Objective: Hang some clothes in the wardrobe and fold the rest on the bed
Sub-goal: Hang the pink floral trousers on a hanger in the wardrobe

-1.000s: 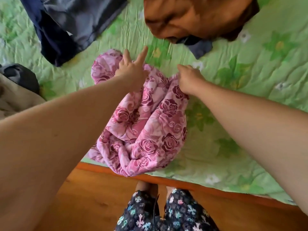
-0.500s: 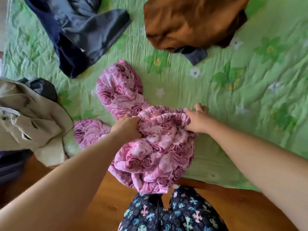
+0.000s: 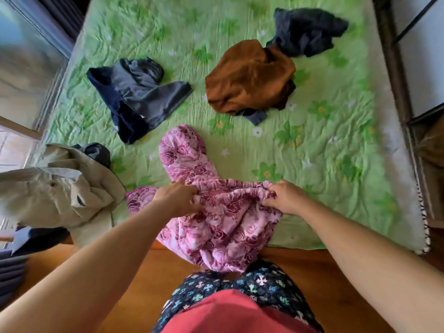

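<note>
A pink garment with dark rose print (image 3: 216,212) lies bunched at the near edge of the bed (image 3: 324,164), partly hanging over the edge. My left hand (image 3: 176,198) grips the left end of its gathered elastic band. My right hand (image 3: 283,197) pinches the right end of the same band. The band is stretched between both hands. One pink leg reaches up the bed, another pokes out to the left.
On the green quilt lie a navy and grey garment (image 3: 137,97), a brown garment (image 3: 249,75) and a dark one (image 3: 307,32). A beige jacket (image 3: 55,188) sits at the left edge. Wooden floor (image 3: 134,284) below; furniture frame (image 3: 408,92) at right.
Both hands pulled the pink garment toward the near edge and took its band at both ends. The view has risen and widened, showing more of the bed.
</note>
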